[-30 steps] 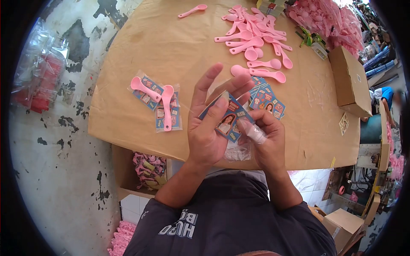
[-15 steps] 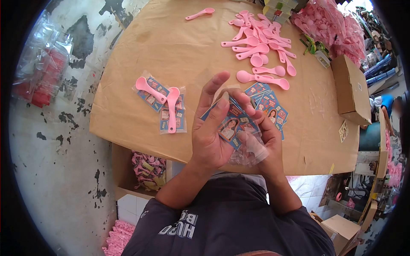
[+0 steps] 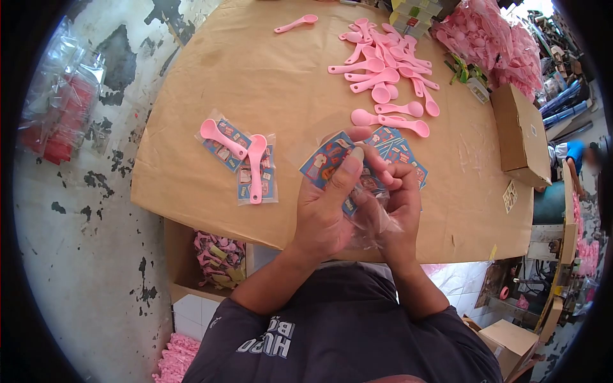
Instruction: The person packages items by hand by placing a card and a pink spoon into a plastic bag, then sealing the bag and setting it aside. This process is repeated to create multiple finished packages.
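My left hand (image 3: 327,207) is closed on a blue printed card (image 3: 325,159), its thumb pressed on the front. Close beside it, my right hand (image 3: 401,207) grips a clear plastic bag (image 3: 373,223), which hangs crumpled between the palms and overlaps the card's lower part. Behind the right fingers, a fanned stack of blue cards (image 3: 408,159) lies on the table. To the left are two pink spoons, one (image 3: 223,138) angled and one (image 3: 257,169) nearly upright in view, each lying over a blue card in clear plastic.
A heap of pink spoons (image 3: 383,64) covers the table's far right part, and a lone spoon (image 3: 296,23) lies at the far edge. A cardboard box (image 3: 520,137) stands on the right edge. Pink-filled bags (image 3: 476,38) are behind it. Another person (image 3: 570,156) is at far right.
The left fingers have curled down over the card, and the card has turned so its other part shows. Both hands stay close together with the plastic bag between them.
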### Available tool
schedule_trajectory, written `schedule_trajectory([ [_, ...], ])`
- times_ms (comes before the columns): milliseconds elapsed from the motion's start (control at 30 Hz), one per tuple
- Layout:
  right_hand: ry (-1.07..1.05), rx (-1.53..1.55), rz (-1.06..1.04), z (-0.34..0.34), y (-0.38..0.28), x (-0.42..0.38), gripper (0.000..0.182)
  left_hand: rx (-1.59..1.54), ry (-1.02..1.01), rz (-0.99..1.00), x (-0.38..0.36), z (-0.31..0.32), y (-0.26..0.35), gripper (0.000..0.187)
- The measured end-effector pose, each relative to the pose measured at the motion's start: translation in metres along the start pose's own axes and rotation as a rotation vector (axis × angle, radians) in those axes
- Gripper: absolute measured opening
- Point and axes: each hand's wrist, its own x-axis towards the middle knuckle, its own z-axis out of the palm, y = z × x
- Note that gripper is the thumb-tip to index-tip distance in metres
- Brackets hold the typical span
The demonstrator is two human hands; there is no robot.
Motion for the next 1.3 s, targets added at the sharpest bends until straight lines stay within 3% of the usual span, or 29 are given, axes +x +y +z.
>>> schedule_trajectory([
  [33, 0.043, -0.012, -0.136, 0.002, 0.002, 0.000, 0.039, -0.001, -0.003, -0.001, 0.001, -0.001, 0.002, 0.040],
  [67, 0.046, -0.015, -0.140, -0.001, 0.001, 0.000, 0.039, 0.047, 0.031, 0.000, 0.002, -0.002, 0.004, 0.040],
  [133, -0.005, -0.658, -0.578, -0.013, -0.005, 0.002, 0.042, 0.090, 0.058, -0.002, 0.004, -0.004, 0.007, 0.041],
  [167, -0.001, -0.664, -0.582, -0.019, -0.008, 0.002, 0.042, 0.061, 0.115, 0.010, 0.005, -0.005, 0.008, 0.037],
  [233, -0.264, -0.897, -0.850, -0.029, -0.015, 0.003, 0.036, -0.009, 0.226, 0.015, 0.006, -0.013, 0.010, 0.032],
  [400, -0.378, -0.996, -0.863, -0.048, -0.045, 0.022, 0.023, -0.112, 0.309, 0.013, 0.010, -0.035, 0.033, 0.030],
  [467, -0.298, -1.057, -0.568, -0.060, -0.056, 0.042, 0.019, -0.110, 0.375, 0.091, 0.011, -0.041, 0.039, 0.029],
  [600, -0.313, -1.294, -0.575, -0.065, -0.063, 0.099, 0.020, -0.109, 0.370, 0.106, 0.006, -0.032, 0.038, 0.032],
  [667, -0.439, -1.453, -0.580, -0.068, -0.051, 0.121, 0.023, -0.095, 0.380, 0.112, 0.005, -0.022, 0.035, 0.034],
  [933, -0.650, -1.502, -0.679, -0.057, -0.023, 0.155, 0.025, -0.140, 0.369, 0.205, -0.005, -0.040, 0.034, 0.036],
  [1000, -0.600, -1.408, -0.573, -0.052, -0.034, 0.150, 0.024, -0.138, 0.416, 0.235, -0.003, -0.038, 0.037, 0.035],
  [1067, -0.631, -1.393, -0.622, -0.052, -0.043, 0.146, 0.023, -0.159, 0.410, 0.253, -0.001, -0.039, 0.037, 0.035],
  [1233, -0.340, -1.340, -0.625, -0.051, -0.084, 0.098, 0.019, -0.165, 0.397, 0.313, 0.001, -0.045, 0.040, 0.036],
  [1300, -0.114, -0.830, -0.436, -0.064, -0.088, 0.076, 0.012, -0.176, 0.362, 0.322, 0.003, -0.047, 0.038, 0.034],
])
